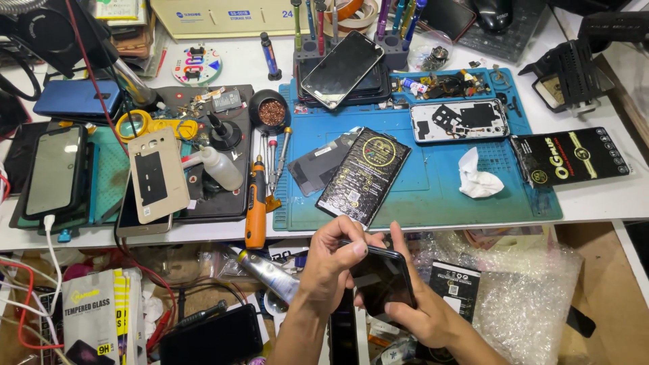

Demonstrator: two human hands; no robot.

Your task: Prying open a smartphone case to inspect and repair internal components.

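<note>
Black glass faces up from the phone (pixel 380 278) that both hands hold below the front edge of the desk (pixel 595 196), over a clutter of bubble wrap (pixel 534 297) and packets. The right hand (pixel 424 307) cups the phone from beneath and from the right, its fingers wrapped around the lower edge and its thumb reaching up along the screen. The left hand (pixel 334 260) is curled closed at the phone's top left corner, fingertips pinched together against the edge of the glass; whether something small sits between those fingertips cannot be told.

On the desk just above the hands lies a blue work mat (pixel 433 182). A black flat packet (pixel 364 176) with a yellow round mark rests on the mat's near left part, overlapping a grey panel (pixel 318 165). A crumpled white tissue (pixel 476 177) lies to the right of it, well apart. Further back on the mat sit an opened white phone frame (pixel 460 120) and a dark phone (pixel 342 69) leaning on a tool stand. Another black packet (pixel 571 157) lies beside the mat's right edge. Left of the mat, an orange electric screwdriver (pixel 256 206) points toward the desk's front edge, near a beige phone back cover (pixel 158 176) and a small white squeeze bottle (pixel 220 167).
</note>
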